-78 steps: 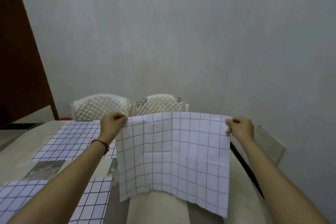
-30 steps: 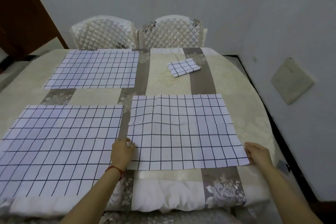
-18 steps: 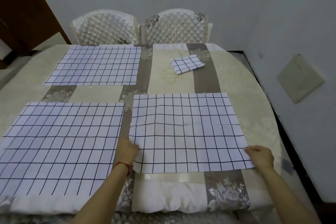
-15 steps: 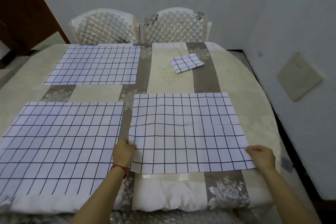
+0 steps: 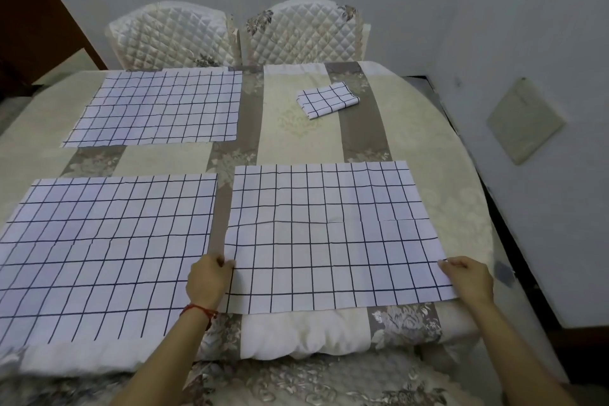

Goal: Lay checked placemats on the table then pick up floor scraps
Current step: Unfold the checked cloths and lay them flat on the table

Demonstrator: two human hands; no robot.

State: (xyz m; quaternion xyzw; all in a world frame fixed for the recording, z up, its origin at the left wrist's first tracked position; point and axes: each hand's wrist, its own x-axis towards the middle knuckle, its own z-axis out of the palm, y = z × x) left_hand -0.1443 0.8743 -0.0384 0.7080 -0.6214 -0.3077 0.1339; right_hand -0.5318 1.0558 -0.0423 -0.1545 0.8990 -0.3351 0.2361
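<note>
A white checked placemat lies flat at the near right of the cloth-covered table. My left hand pinches its near left edge and my right hand pinches its near right corner. Two more checked placemats lie spread out: one at the near left, one at the far left. A folded checked placemat sits at the far right of the table. No floor scraps are in sight.
Two quilted white chairs stand against the table's far side. A grey wall runs close along the right, with a square plate on it. A dark wooden door is at the far left.
The placemat that I held up in the air by its top corners now lies flat on the table. My hands have shifted to its near edge, and it has slid slightly toward me.
</note>
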